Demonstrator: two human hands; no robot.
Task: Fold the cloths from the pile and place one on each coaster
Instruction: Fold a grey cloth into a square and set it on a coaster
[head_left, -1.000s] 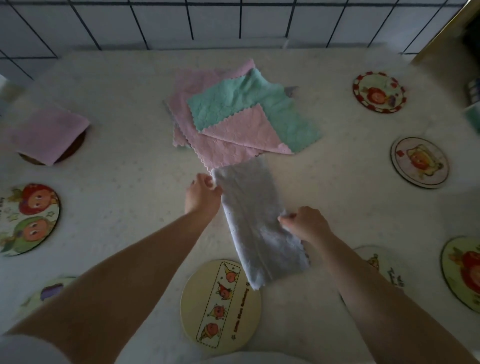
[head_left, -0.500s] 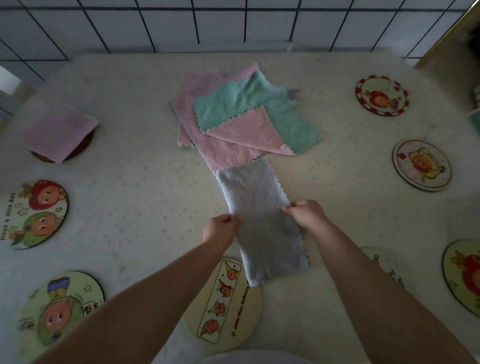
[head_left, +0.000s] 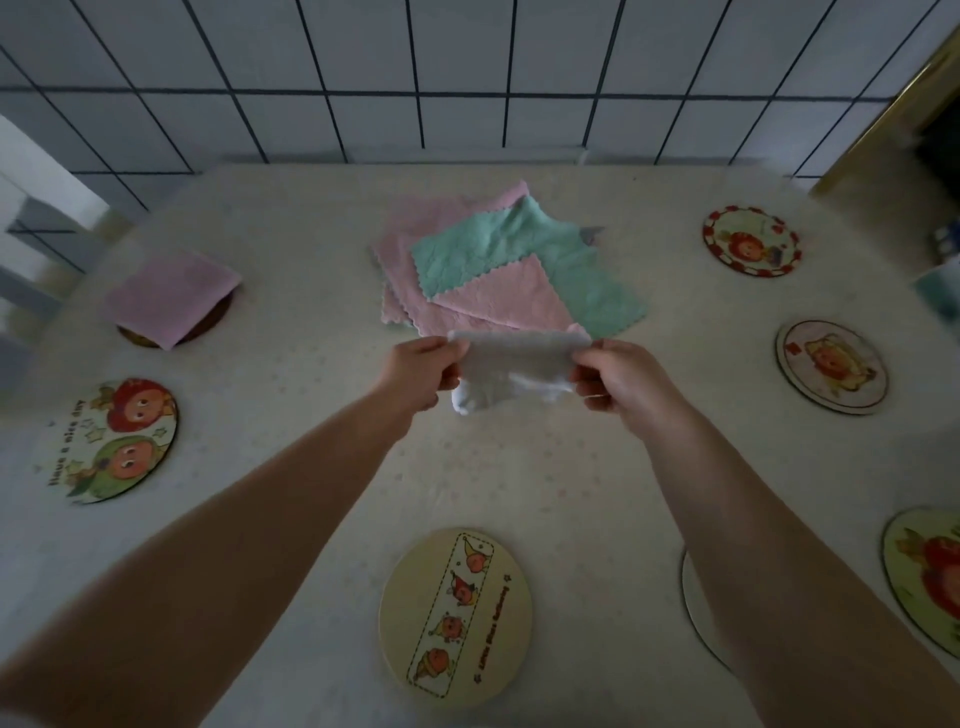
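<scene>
A grey cloth (head_left: 514, 371), folded over, hangs in the air above the table between my two hands. My left hand (head_left: 415, 376) pinches its left end and my right hand (head_left: 621, 382) pinches its right end. Just behind it lies the pile of pink and green cloths (head_left: 498, 260) on the table. A folded pink cloth (head_left: 171, 296) covers a coaster at the far left. Bare round coasters lie around: a yellow one (head_left: 457, 616) near me, a fruit-faced one (head_left: 111, 441) at left, one (head_left: 750, 241) at far right, another (head_left: 831, 366) at right.
The pale speckled table (head_left: 291, 395) meets a white tiled wall (head_left: 467, 78) at the back. Another coaster (head_left: 924, 577) lies at the right edge, and one (head_left: 693, 597) is partly hidden under my right forearm. A dark opening with a gold frame is at top right.
The grey cloth lay flat as a long strip; both hands took its sides, folded it and lifted it off the table. The camera tilted up, showing more wall.
</scene>
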